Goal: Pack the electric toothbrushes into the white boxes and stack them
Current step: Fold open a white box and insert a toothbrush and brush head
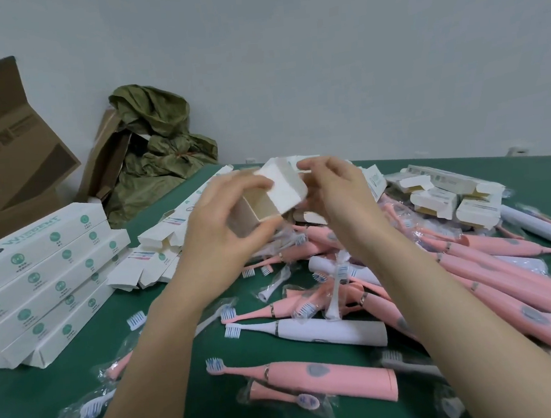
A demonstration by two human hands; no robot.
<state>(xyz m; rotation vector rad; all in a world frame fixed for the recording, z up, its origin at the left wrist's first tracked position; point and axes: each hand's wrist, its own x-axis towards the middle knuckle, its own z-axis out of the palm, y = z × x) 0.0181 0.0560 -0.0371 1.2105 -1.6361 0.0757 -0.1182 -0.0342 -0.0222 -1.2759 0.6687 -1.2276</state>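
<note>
I hold a white box (282,188) up over the green table (169,384), its open end turned toward me and showing a brown inside. My left hand (225,220) grips the box from the left, thumb underneath and fingers on top. My right hand (335,187) pinches an end flap at the box's upper right. Pink electric toothbrushes (319,378) and white ones (315,332) lie heaped below, with loose brush heads in clear wrappers. A stack of closed white boxes (43,279) stands at the left.
Empty open white boxes lie in piles behind my hands (157,249) and at the far right (449,197). Brown cartons (6,155) and a crumpled green bag (158,145) stand at the back left against the wall.
</note>
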